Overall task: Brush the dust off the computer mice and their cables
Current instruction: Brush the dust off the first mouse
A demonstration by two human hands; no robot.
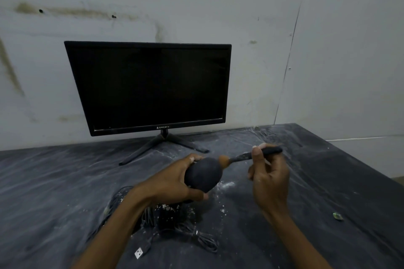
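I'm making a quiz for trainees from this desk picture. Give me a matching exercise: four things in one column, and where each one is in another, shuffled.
Things:
1. mouse
2. brush
3. USB plug
4. monitor

Places:
A. standing at the back by the wall
B. lying on the table near the front edge
C. held in the left hand
D. held in the right hand

Pairs: 1-C, 2-D, 3-B, 4-A

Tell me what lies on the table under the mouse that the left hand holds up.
Under the mouse lie dark cables with a USB plug and white dust specks on the table. The left hand and forearm cover part of them.
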